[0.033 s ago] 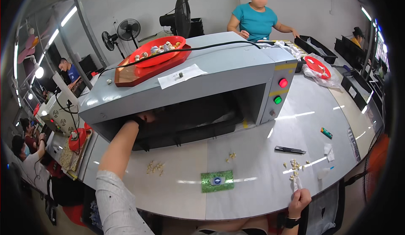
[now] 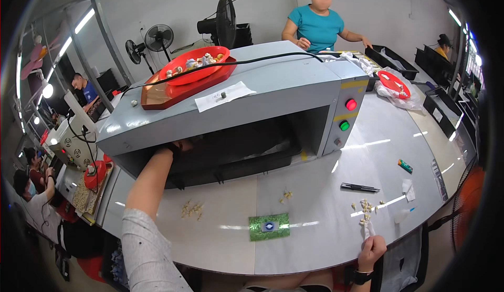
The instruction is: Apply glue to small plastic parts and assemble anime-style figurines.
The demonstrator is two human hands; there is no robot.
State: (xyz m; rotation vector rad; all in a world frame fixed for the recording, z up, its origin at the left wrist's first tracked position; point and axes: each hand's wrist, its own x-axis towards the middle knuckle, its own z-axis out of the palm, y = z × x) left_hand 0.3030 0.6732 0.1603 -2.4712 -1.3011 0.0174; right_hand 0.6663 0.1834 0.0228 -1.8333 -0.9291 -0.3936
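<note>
My left forearm reaches into the opening of a grey metal box (image 2: 294,74), over a black tray (image 2: 231,172) inside it. My left hand (image 2: 181,146) is in the shadow there, and its fingers are hidden. At the right front of the table, my right hand (image 2: 373,248) is closed on a small white strip, perhaps cloth or paper (image 2: 369,230). Just beyond the strip lies a loose cluster of small pale yellowish pieces (image 2: 366,208). Similar pieces (image 2: 192,210) lie in front of the box, and a few more (image 2: 286,195) near the middle.
A green patterned packet (image 2: 269,227), a black pen (image 2: 359,187) and a green lighter-like item (image 2: 405,166) lie on the table. On the box sits a red plate (image 2: 181,77) of small pieces, with a black cable across. A person in teal (image 2: 316,27) sits beyond.
</note>
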